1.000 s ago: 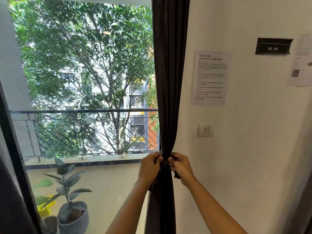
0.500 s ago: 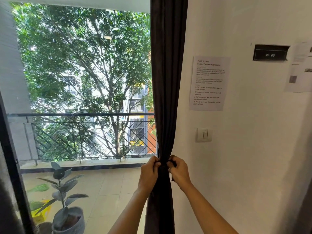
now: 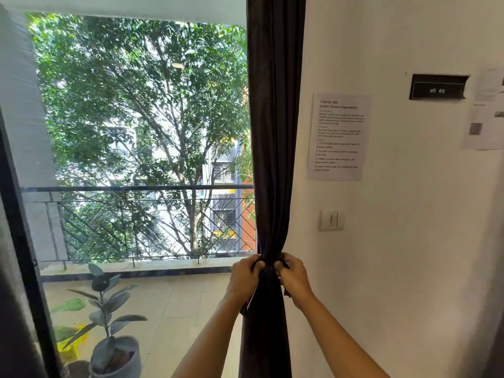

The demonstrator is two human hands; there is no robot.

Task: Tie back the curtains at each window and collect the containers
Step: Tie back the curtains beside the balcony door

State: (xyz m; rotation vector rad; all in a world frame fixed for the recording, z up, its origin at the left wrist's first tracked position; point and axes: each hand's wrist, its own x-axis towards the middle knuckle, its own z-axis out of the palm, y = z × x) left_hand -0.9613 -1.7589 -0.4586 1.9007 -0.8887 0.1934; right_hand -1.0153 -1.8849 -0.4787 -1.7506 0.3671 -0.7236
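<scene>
1. While the left hand (image 3: 245, 276) and the right hand (image 3: 294, 279) curl tight around the gathered curtain (image 3: 275, 132), below and left of the light switch (image 3: 331, 220), the dark tie-back (image 3: 268, 265) between the hands barely shows against the cloth.
2. Pull both ends evenly, I'd say, so the bunch cinches level.
3. Tuck stray folds in first; loose ones could sag out beneath the tie-back.

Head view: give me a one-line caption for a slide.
Left hand and right hand grip the gathered curtain, between the window and a white wall.
</scene>
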